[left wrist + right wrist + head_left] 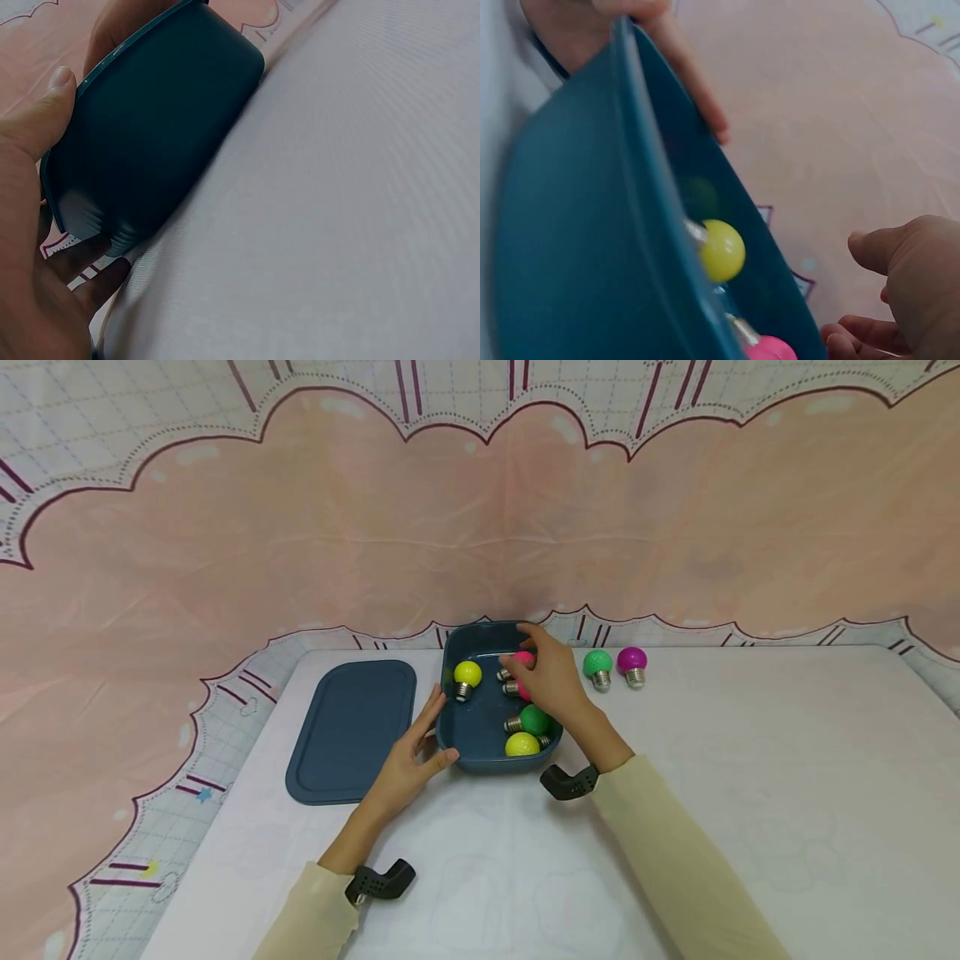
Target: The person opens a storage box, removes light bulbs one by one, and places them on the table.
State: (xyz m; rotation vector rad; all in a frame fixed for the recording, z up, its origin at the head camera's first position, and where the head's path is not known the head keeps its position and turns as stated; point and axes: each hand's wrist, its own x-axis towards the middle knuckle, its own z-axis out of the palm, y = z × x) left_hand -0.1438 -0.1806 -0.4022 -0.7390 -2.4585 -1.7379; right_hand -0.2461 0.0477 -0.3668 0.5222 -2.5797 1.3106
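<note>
In the head view, my left arm reaches up from the near left, and my left hand (405, 768) stands at the near left corner of the blue box (480, 767), thumb towards the near wall and long fingers against the left wall. My right arm comes in from the near right; my right hand (553, 681) bends over the right rim, above two pink bulbs (523, 691) it partly covers. A yellow bulb (467, 673) lies inside at the left, a green bulb (535, 720) and another yellow one at the near right. The lid (352, 731) lies flat just left of the box. The far edge of the white bench (787, 777) runs close to the box's far end; the bench spreads wide to the right, beyond a second green bulb (597, 662) and a purple bulb (632, 659).

In the left wrist view, my left thumb rests at the rim and the other fingers, fairly straight and spread, reach round the corner, down near the bench.

In the right wrist view, my right thumb and fingers stand well apart, loosely bent, with nothing held between them; whether they touch the rim I cannot tell.
</note>
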